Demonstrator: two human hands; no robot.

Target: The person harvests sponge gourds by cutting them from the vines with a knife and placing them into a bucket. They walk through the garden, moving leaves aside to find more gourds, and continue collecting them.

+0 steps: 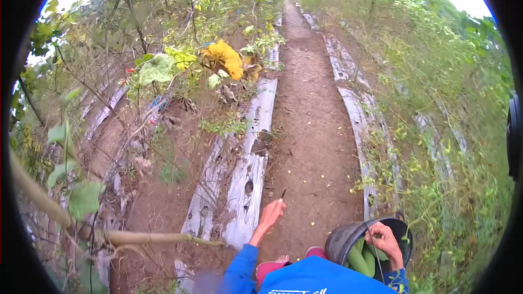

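My left hand [269, 218] is closed in front of me, over the edge of the dirt path. A thin dark pointed tool [283, 194] sticks up from its fingers; its exact kind is too small to tell. On the right, a black bucket [339, 240] is tilted beside my body, with several long green vegetables [359, 261] in it. My right hand [384, 238] is at the bucket's mouth, its fingers curled round the thin bucket handle [377, 258].
The dirt path [308, 114] runs straight ahead between strips of silvery plastic mulch [248, 185]. Tangled vines and plants [463, 201] crowd both sides. A wooden pole [147, 237] juts in from the left. A yellow leaf [224, 59] hangs ahead.
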